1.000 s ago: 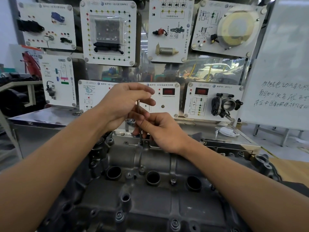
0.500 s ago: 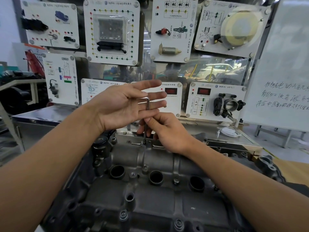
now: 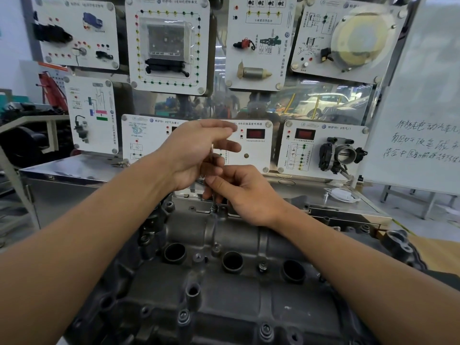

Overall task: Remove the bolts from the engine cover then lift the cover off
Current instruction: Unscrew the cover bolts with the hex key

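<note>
The grey cast engine cover (image 3: 249, 307) fills the lower half of the head view, with three round wells across its middle. At its far edge a thin L-shaped hex key (image 3: 211, 155) stands upright in a bolt (image 3: 213, 209). My right hand (image 3: 246, 195) pinches the key's lower shaft just above that bolt. My left hand (image 3: 196, 150) is higher up, its fingers stretched out to the right and blurred, touching the key's upper end. Other bolts sit in the cover, one between the wells (image 3: 262, 266) and two near the front (image 3: 184, 317).
Behind the engine is a steel bench (image 3: 62, 175) with a white cable (image 3: 341, 194) on it. Training panels (image 3: 169, 43) with sensors and a throttle body (image 3: 341, 155) hang above. A whiteboard (image 3: 423, 108) stands at the right.
My left hand went from curled round the key's top to fingers spread, and now sweeps across it, blurred. My right hand has stayed on the shaft above the bolt.
</note>
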Demonstrator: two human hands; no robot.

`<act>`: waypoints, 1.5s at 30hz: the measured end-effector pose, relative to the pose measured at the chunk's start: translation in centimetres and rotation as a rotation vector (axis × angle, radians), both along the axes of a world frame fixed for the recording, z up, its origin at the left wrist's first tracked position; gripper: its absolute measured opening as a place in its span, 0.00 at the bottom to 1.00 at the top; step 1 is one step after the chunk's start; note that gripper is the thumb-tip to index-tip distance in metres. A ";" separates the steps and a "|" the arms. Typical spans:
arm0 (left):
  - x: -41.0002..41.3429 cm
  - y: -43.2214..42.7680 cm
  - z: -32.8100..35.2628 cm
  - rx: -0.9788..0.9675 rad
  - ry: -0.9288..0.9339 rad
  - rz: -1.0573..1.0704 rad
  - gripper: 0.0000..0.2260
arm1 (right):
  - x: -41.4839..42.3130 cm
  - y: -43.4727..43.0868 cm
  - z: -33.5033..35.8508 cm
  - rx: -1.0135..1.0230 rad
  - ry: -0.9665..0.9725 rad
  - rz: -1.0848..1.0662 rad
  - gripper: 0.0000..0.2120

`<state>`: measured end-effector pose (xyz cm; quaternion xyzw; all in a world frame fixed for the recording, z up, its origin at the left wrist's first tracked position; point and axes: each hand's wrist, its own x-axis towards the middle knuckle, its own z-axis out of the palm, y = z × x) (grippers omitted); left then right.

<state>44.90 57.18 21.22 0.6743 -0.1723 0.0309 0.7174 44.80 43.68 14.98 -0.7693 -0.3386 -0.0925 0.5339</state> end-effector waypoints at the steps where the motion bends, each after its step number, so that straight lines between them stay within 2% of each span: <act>1: 0.0 0.1 0.1 -0.037 0.029 0.006 0.09 | 0.0 0.0 0.0 -0.005 -0.002 -0.003 0.11; 3: -0.1 0.7 0.2 -0.152 0.096 -0.079 0.14 | 0.1 -0.1 0.0 -0.005 -0.003 -0.008 0.11; 6: -0.3 1.5 0.2 -0.239 0.156 -0.310 0.16 | 0.3 -0.2 -0.1 0.015 -0.015 -0.020 0.13; 10: -0.4 1.8 0.0 -0.194 0.105 -0.485 0.17 | 0.4 -0.4 -0.2 0.020 -0.020 -0.010 0.13; 16: -0.1 2.6 -0.1 -0.149 0.058 -0.572 0.16 | 0.1 -0.4 -0.2 0.039 -0.012 -0.004 0.11; 20: -0.2 2.1 -0.2 -0.036 0.037 -0.446 0.11 | -0.3 -0.4 0.0 0.049 0.006 -0.001 0.12; 23: -0.1 1.0 -0.5 0.066 -0.038 -0.147 0.10 | -0.5 -0.1 0.1 0.031 0.015 0.000 0.12; 26: 0.1 -0.1 -0.6 0.070 -0.111 0.097 0.04 | -0.4 0.1 0.2 0.016 0.018 -0.003 0.13; 28: 0.0 -0.2 -0.6 0.050 -0.094 0.125 0.07 | -0.4 0.1 0.2 0.010 0.015 0.004 0.14; 31: -0.2 0.4 -0.4 -0.047 0.010 0.007 0.12 | -0.6 0.1 0.2 0.011 0.018 0.000 0.15; 35: -0.5 1.8 0.0 -0.248 0.180 -0.323 0.16 | -0.8 -0.1 0.3 0.030 0.050 -0.029 0.17; 39: -0.8 2.5 -0.1 -0.216 0.135 -0.536 0.18 | -1.1 -0.2 0.4 0.071 0.120 -0.011 0.17; 45: -0.8 3.2 -0.3 -0.137 0.049 -0.649 0.16 | -1.1 -0.6 0.4 0.102 0.129 0.026 0.10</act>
